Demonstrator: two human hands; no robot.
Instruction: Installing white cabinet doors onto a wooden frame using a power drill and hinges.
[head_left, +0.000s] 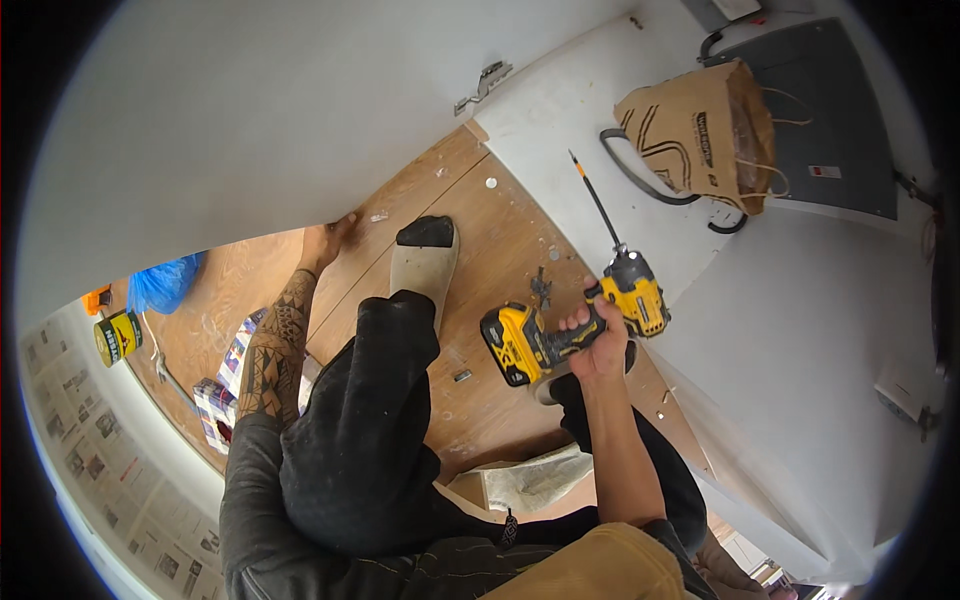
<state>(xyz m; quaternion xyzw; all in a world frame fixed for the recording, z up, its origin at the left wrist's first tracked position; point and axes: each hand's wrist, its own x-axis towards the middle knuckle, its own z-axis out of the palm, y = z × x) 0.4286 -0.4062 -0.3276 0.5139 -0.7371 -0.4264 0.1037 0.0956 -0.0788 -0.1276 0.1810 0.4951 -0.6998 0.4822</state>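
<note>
Clearly, our right hand point(602, 345) is wrapped around the grip of a yellow-and-black driver point(636, 298), its battery facing left; whether a finger presses the trigger, we cannot tell. From the driver's nose a long bit point(598, 208) slants up and to the left, and we see no screw at its tip. Well to the left of the driver and somewhat above it, our left hand point(328, 243) reaches to the lower edge of a big pale panel point(260, 120). Its fingers are partly hidden, so we cannot tell whether they pinch that edge or merely rest there.

We judge the step in hand to be steadying the panel while the driver waits, raised and apart from it. A next move with the tool would probably call for a firm left hand and a bit set square; so long a shank could let the tip wander.

Left of the driver, our slippered foot point(425, 262) stands on wooden boards point(490, 235). Farther out, above and left of the driver, a metal hinge point(486, 84) sits by the panel's edge; above and right is a paper bag point(685, 130); far left, a blue plastic bag point(166, 284).
</note>
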